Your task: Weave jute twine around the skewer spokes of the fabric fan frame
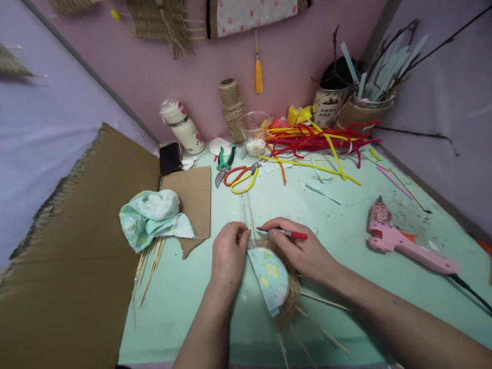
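Observation:
My right hand [298, 246] grips a red marker [295, 234], its tip pointing left at a thin wooden stick [252, 215]. A clear ruler [245, 207] lies along that stick. My left hand [232, 251] pinches the ruler's near end beside the stick. Below my hands is a half-round piece [269, 279] covered in blue-green patterned cloth, with a border of twine [294, 289] wound around its curved side. Several thin sticks [325, 301] stick out from the twine like rays. My right wrist covers part of the border.
Red-and-yellow-handled scissors [242, 179] and green-handled pruners [224, 165] lie beyond my hands. A pink glue gun [411, 246] rests at right. Crumpled cloth [154, 215] sits on cardboard [200, 200] at left. Colourful pipe cleaners [307, 141], a twine spool [232, 110] and a bottle [182, 128] are at back.

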Demonstrator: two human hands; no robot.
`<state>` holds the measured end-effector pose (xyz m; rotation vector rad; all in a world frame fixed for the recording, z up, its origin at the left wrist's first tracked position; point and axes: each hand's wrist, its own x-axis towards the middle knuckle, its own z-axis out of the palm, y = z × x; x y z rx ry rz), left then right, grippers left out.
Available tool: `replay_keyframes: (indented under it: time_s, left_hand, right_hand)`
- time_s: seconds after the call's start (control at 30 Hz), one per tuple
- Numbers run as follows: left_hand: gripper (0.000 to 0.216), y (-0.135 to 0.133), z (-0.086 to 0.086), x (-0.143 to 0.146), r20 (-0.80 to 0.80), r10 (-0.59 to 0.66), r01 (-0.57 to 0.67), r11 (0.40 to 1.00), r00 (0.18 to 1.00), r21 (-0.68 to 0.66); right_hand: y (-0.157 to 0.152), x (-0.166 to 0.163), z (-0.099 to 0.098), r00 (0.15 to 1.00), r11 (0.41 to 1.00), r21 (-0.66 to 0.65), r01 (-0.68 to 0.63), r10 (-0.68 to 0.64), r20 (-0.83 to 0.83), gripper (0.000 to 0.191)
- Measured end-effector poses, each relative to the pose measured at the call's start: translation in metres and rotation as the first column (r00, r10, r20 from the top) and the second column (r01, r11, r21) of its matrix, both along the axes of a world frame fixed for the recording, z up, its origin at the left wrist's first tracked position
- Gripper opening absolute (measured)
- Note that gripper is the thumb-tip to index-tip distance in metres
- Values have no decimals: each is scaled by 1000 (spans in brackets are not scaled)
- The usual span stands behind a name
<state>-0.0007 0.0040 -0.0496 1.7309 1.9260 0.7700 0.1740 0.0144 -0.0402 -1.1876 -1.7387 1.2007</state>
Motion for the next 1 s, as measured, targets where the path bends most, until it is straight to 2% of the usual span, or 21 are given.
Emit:
replay_keyframes:
  time_s: [0.37,1.0]
  left_hand:
    - [7,-2,0,1,-9,-5,5,1000,1000,-31]
    - [10,-2,1,2,-47,1,-2,999,999,-35]
  right_hand:
    - [-5,-1,-4,999,999,-24,33,-34,-34,18]
    - [-1,-3,-6,996,992,-112,54,-62,-65,24]
